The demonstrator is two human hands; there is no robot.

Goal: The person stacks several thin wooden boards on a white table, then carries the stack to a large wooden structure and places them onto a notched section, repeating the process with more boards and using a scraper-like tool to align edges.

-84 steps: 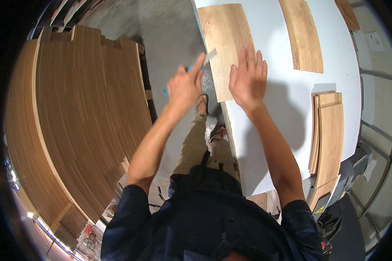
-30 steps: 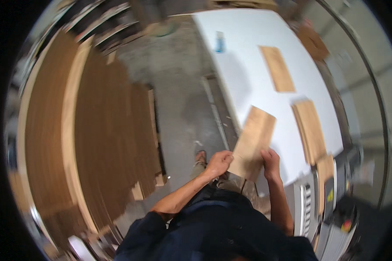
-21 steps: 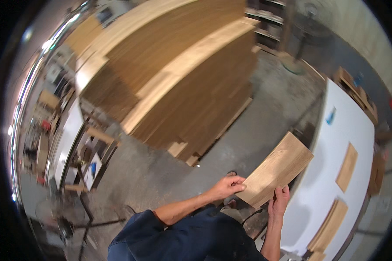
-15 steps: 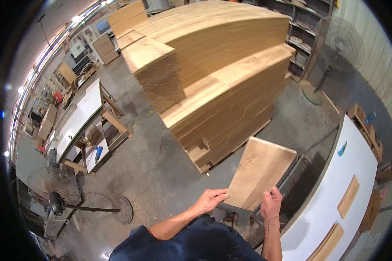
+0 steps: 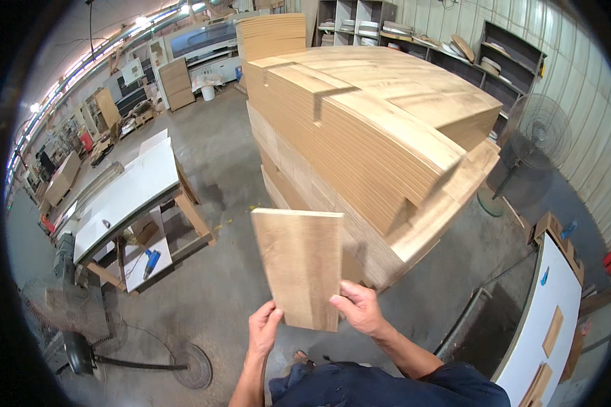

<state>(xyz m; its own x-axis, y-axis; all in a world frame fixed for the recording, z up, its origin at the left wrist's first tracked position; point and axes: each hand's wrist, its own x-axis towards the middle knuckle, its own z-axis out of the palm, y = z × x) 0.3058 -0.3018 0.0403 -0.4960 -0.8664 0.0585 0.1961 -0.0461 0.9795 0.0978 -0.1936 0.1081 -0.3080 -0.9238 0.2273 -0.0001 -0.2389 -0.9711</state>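
Note:
A flat rectangular wooden board with light brown grain is held up in front of me, its broad face toward me. My left hand grips its lower left corner, thumb on the near face. On the lower right edge, my right hand pinches the board between thumb and fingers. The fingers behind the board are partly hidden. Just beyond the board rises a large stack of similar wooden boards, built in uneven steps.
A white-topped workbench stands at left, a blue power tool on its lower shelf. Pedestal fans are at near left and far right. At right, a white table carries wooden pieces. Dark shelves line the back.
My view has turned, so the stack shows from another side. The board, still in both hands, now appears further left and more upright.

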